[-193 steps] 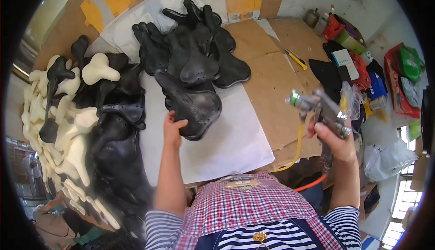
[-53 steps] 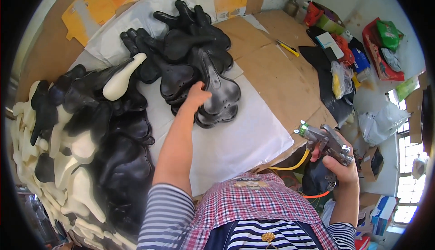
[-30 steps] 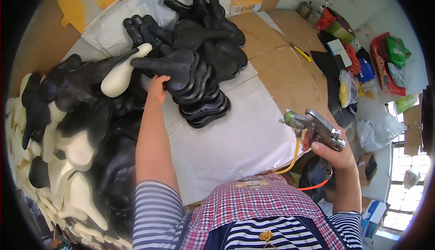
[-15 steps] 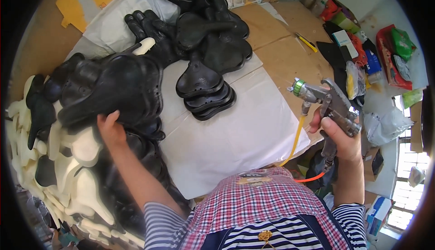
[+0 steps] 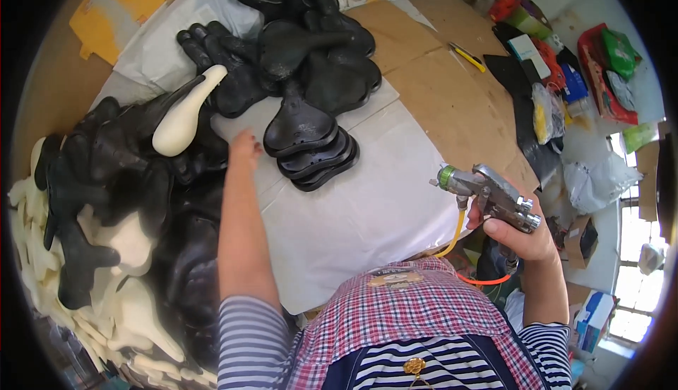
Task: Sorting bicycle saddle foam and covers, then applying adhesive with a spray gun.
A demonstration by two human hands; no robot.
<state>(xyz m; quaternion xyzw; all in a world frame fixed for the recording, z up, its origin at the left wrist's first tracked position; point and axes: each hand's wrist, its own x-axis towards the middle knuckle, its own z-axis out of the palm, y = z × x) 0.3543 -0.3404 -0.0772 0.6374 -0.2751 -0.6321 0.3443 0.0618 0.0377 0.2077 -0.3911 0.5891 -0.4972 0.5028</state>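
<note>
My right hand (image 5: 519, 238) grips a metal spray gun (image 5: 487, 196) with a green nozzle cap and a yellow hose, held over the table's right edge. My left hand (image 5: 245, 148) reaches forward over the white paper sheet (image 5: 360, 213), fingers on the edge of the black saddle pile at left (image 5: 134, 157); what it holds is hidden. A small stack of black saddle shapes (image 5: 311, 146) lies on the paper just right of that hand. One cream foam saddle (image 5: 185, 114) rests on top of the left pile.
More black saddle shapes (image 5: 304, 44) are heaped at the back. Cream foam pieces (image 5: 92, 298) stack along the left edge. Brown cardboard (image 5: 452, 107) covers the right of the table, with a yellow knife (image 5: 466, 56), bags and boxes (image 5: 565, 93) beyond.
My left hand has let go of the black saddle it carried to the left pile and moved back right toward the small stack. The spray gun has dropped slightly lower.
</note>
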